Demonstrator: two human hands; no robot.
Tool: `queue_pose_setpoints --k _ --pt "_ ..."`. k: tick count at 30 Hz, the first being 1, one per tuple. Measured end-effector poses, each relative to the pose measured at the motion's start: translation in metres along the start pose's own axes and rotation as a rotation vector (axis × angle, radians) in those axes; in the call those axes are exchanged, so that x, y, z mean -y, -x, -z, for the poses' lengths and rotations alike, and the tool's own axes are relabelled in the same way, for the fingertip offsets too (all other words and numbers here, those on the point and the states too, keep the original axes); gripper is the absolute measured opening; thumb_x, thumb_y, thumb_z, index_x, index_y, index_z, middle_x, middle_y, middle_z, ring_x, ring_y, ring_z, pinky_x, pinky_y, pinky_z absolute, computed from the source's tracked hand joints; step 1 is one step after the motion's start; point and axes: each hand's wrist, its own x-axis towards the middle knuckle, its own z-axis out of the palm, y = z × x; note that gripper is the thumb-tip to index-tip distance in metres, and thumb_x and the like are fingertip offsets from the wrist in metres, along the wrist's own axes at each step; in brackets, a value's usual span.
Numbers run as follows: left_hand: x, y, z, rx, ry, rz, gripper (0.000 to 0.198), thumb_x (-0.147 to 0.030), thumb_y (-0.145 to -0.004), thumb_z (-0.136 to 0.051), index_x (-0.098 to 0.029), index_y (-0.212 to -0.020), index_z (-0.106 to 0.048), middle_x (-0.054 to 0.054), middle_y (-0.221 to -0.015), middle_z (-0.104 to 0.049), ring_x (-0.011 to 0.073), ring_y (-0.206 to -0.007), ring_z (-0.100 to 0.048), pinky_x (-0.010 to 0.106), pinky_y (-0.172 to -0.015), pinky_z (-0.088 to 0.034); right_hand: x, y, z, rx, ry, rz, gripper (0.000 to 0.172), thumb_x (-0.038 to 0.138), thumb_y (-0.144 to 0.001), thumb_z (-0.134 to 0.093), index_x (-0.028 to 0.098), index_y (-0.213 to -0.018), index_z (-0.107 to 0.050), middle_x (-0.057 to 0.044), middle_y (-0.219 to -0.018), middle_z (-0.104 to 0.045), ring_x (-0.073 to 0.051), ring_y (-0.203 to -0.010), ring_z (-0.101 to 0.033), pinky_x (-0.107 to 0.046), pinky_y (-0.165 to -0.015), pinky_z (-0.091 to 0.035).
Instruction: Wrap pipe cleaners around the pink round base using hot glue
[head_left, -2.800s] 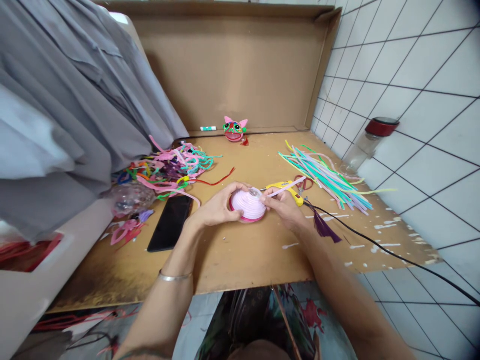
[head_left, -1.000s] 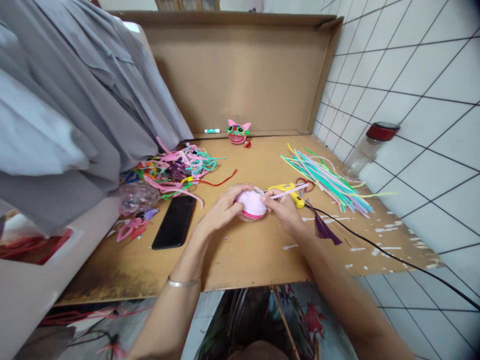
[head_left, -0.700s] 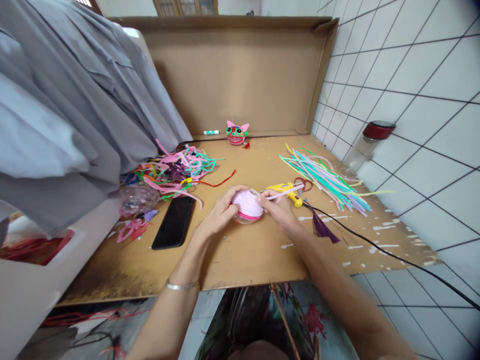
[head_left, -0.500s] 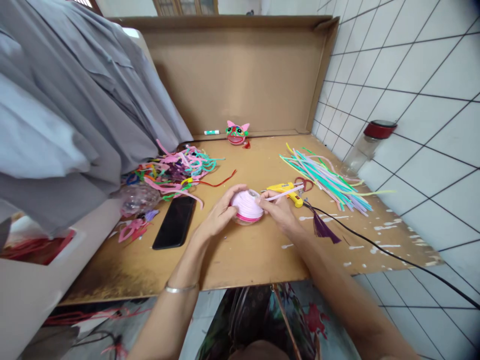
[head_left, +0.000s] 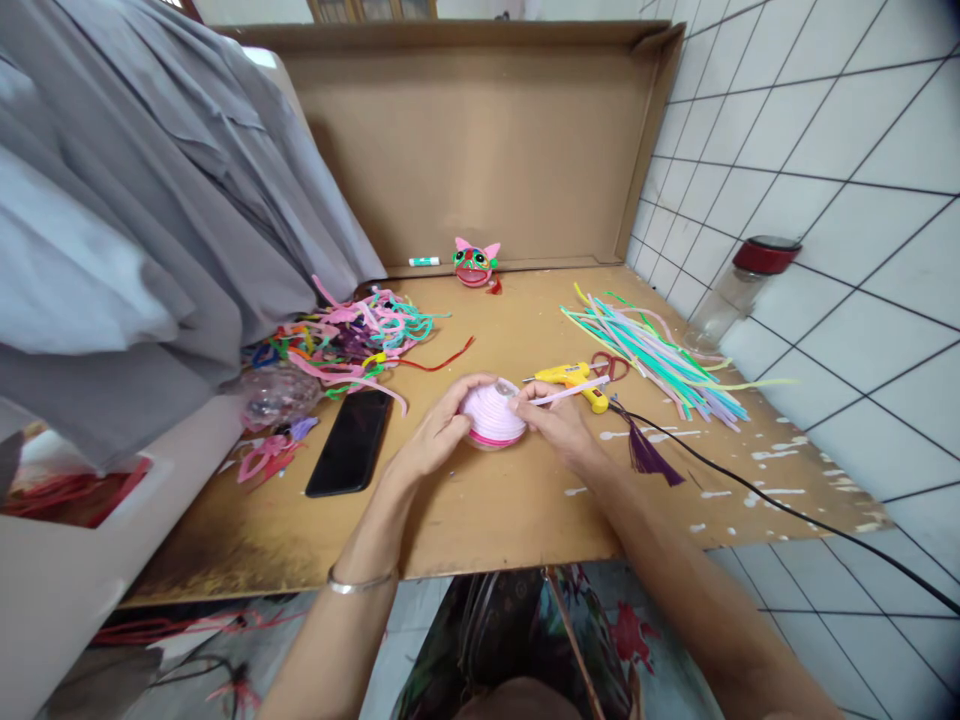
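Note:
A ball point(head_left: 491, 414) wrapped in pale pink pipe cleaner, with a darker pink band low down and a small bare patch at its top, rests near the table's front middle. My left hand point(head_left: 442, 425) is closed round its left side. Between the pinched fingers of my right hand point(head_left: 553, 420) is a lilac pipe cleaner point(head_left: 571, 390), held against the ball's upper right; its free end sticks out to the right. Just beyond that hand lies a yellow glue gun point(head_left: 570, 375), partly crossed by the pipe cleaner.
Red-handled scissors point(head_left: 616, 364), a purple tassel point(head_left: 651, 455) and a pipe cleaner bundle point(head_left: 660, 350) lie right. A black phone point(head_left: 349, 445) and tangled pipe cleaners point(head_left: 360, 330) lie left. A cat-like figure point(head_left: 474, 265) and glue stick point(head_left: 424, 262) stand behind. A jar point(head_left: 739, 290) leans far right.
My right fingers have shifted slightly along the ball's upper edge, and the ball appears turned a little. The view has moved slightly.

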Motion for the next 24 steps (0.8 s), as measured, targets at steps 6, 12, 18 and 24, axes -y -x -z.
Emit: queue_pose_setpoints --k 6,12,18,24 --pt "-0.0057 -0.0008 -0.0004 0.002 0.004 -0.012 0.045 -0.034 -0.084 -0.046 -0.016 -0.125 -0.052 0.013 -0.131 -0.059 0.0296 -0.123 -0.053 0.042 -0.111 -0.038 -0.0011 -0.0012 0.0013 0.021 -0.065 -0.061 0.029 0.043 -0.064 -0.071 0.02 -0.059 -0.053 0.007 -0.046 -0.043 -0.007 -0.046 -0.034 -0.024 -0.049 -0.023" --pt "-0.0065 -0.0001 -0.0009 0.005 0.021 -0.029 0.043 -0.035 -0.084 -0.047 -0.017 -0.123 -0.051 0.013 -0.13 -0.059 0.0302 -0.122 -0.054 0.043 -0.11 -0.04 -0.0003 -0.0017 0.0038 0.067 -0.188 -0.111 0.033 0.044 -0.063 -0.076 0.019 -0.06 -0.054 0.008 -0.046 -0.044 -0.005 -0.043 -0.036 -0.023 -0.047 -0.022" --pt "-0.0078 -0.001 -0.0009 0.019 -0.015 -0.033 0.043 -0.032 -0.083 -0.048 -0.016 -0.123 -0.05 0.013 -0.129 -0.059 0.0291 -0.122 -0.053 0.042 -0.11 -0.039 -0.0006 -0.0017 0.0043 0.071 -0.158 -0.105 0.033 0.043 -0.063 -0.076 0.019 -0.06 -0.055 0.009 -0.046 -0.044 -0.005 -0.043 -0.036 -0.023 -0.046 -0.022" --pt "-0.0093 -0.0017 -0.0015 0.02 0.0 -0.039 0.043 -0.029 -0.081 -0.047 -0.017 -0.122 -0.05 0.013 -0.13 -0.058 0.028 -0.122 -0.053 0.041 -0.11 -0.039 -0.0028 -0.0026 0.0046 0.047 -0.111 -0.095 0.03 0.041 -0.063 -0.074 0.019 -0.059 -0.054 0.009 -0.045 -0.044 -0.005 -0.042 -0.036 -0.023 -0.046 -0.022"
